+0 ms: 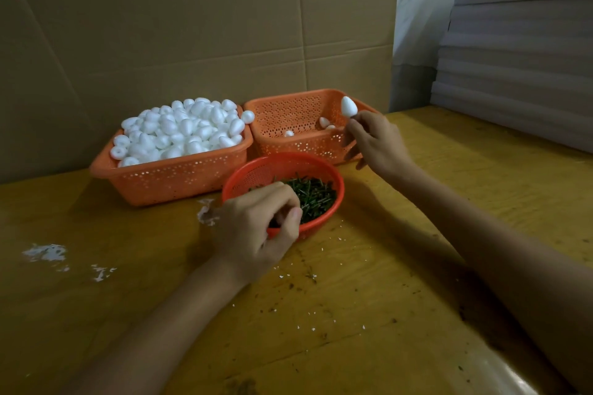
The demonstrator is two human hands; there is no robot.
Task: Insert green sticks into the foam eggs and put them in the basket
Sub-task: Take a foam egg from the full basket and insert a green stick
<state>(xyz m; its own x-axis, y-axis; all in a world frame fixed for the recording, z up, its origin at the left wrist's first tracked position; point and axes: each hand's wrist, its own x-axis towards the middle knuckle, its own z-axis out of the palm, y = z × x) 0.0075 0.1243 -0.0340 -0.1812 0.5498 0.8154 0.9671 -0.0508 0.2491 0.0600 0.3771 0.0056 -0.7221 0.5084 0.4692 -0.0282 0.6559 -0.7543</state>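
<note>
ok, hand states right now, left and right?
Left hand: fingers curled among thin green sticks in round red basket; grip cannot be told.
Right hand: pinching a white foam egg at its base.

Heaped egg basket (167,171) left of sparse basket (288,112); stick bowl (256,167) before both

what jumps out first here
The heap of white foam eggs fills the left orange basket. The right hand holds one foam egg up over the nearly empty right basket, while the left hand pinches green sticks in the red bowl in front.
</note>
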